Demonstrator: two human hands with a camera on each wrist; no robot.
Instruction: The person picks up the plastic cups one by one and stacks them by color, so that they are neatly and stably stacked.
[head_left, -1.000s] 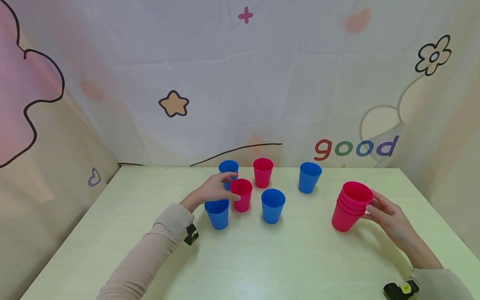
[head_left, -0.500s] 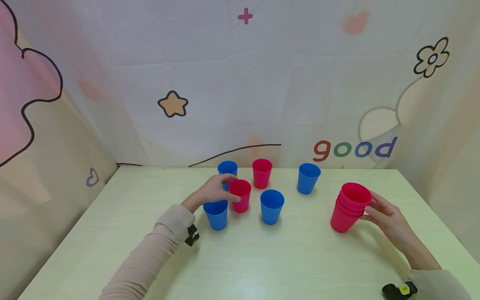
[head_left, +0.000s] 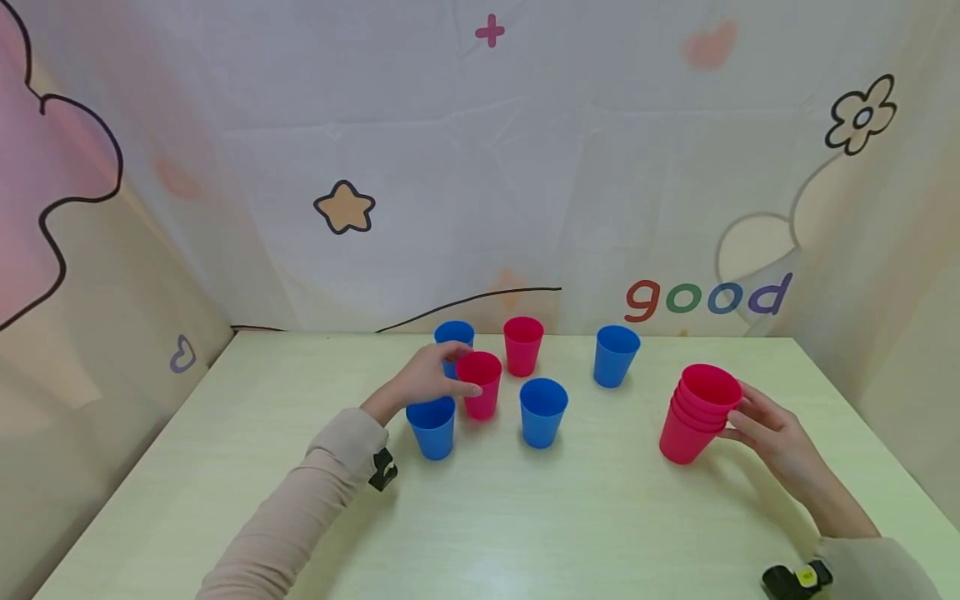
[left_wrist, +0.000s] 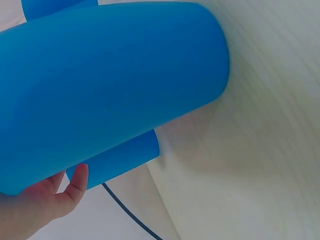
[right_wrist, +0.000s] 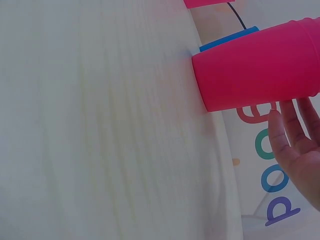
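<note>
My left hand (head_left: 429, 377) grips a red cup (head_left: 480, 387) by its rim, thumb on the near side. A front blue cup (head_left: 432, 432) stands just below that hand; a rear blue cup (head_left: 454, 333) is partly hidden behind its fingers. In the left wrist view, a large blue cup (left_wrist: 115, 80) covers much of the picture and hides the red one, with the left hand (left_wrist: 52, 197) beneath. My right hand (head_left: 776, 437) holds a stack of nested red cups (head_left: 693, 421), tilted, by the upper right side. Fingers of the right hand (right_wrist: 297, 145) show beside the stack in the right wrist view.
Another red cup (head_left: 523, 346) stands at the back of the pale table (head_left: 480, 525). One blue cup (head_left: 543, 413) is right of the gripped cup, and another blue cup (head_left: 617, 357) stands farther back right. A printed cloth (head_left: 450, 167) rises behind the table.
The red cup in my left hand has risen slightly off its earlier spot. My right hand and the stack stay nearly where they were.
</note>
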